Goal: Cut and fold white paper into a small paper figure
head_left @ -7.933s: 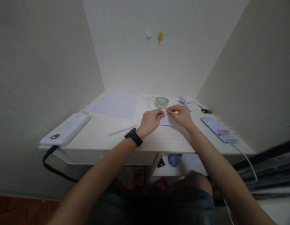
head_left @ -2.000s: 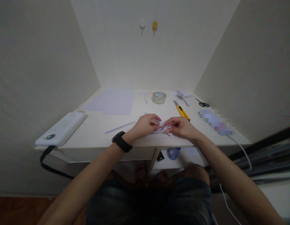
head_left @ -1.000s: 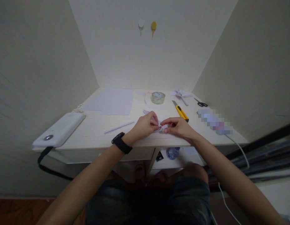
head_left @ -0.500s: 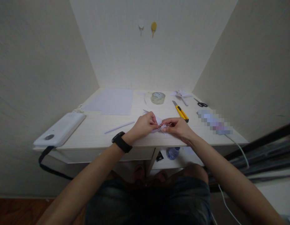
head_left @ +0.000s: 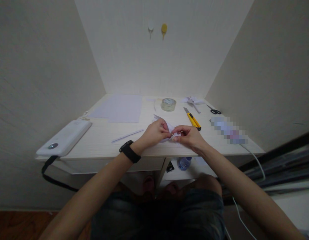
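Both my hands work close together over the front of the white desk, on a folded white paper pinwheel point(head_left: 170, 128). My left hand point(head_left: 156, 132), with a black watch on its wrist, pinches the paper near its middle between thumb and fingertips. From the other side my right hand point(head_left: 190, 136) pinches the same middle, its fingertips nearly touching those of the left. The hands cover much of the folded paper, and a pointed flap sticks up behind the left one. To the left lies a thin white paper stick point(head_left: 127, 135).
Behind the hands stand a clear tape roll point(head_left: 168, 105) and a yellow utility knife point(head_left: 192, 119). Another paper pinwheel point(head_left: 192, 100), scissors point(head_left: 214, 110) and a blurred-out object point(head_left: 228, 130) lie right. Paper sheets point(head_left: 126, 108) and a white device point(head_left: 64, 137) lie left.
The pinwheel's paper has shifted slightly between my fingers, and its rear flap stands a little higher. Both hands stay almost in place, still pinching.
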Action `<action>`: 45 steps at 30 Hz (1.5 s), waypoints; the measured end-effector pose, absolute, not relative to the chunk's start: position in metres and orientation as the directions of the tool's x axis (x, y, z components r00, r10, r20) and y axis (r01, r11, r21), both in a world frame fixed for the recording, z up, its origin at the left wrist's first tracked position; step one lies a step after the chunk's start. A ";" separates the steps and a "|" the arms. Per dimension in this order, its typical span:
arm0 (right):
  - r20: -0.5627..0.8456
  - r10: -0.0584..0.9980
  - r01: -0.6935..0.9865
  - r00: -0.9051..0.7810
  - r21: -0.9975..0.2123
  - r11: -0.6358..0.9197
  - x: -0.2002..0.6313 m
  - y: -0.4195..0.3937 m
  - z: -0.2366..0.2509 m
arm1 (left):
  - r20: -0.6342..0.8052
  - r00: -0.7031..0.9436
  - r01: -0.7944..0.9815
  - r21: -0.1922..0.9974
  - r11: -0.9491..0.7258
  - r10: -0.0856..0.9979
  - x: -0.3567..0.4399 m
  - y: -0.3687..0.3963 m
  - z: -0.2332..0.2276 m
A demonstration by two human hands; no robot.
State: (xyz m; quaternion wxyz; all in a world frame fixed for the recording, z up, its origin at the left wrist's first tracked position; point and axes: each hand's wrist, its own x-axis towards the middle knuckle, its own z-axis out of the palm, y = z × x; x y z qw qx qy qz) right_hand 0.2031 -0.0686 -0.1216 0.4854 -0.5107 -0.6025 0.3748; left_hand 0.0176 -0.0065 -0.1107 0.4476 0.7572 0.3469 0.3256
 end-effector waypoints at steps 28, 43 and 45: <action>0.294 0.954 0.328 0.064 -0.909 0.258 0.205 -0.064 -0.129 | 0.225 0.645 0.227 0.856 -0.464 0.731 0.013 -0.014 -0.095; 0.261 0.963 0.114 0.065 -0.961 0.252 0.203 -0.068 -0.126 | 0.505 0.295 0.306 0.754 -0.581 0.811 0.011 -0.010 -0.091; 0.260 0.962 0.089 0.079 -0.964 0.253 0.202 -0.068 -0.125 | 0.550 0.113 0.453 0.713 -0.535 0.828 0.011 -0.004 -0.086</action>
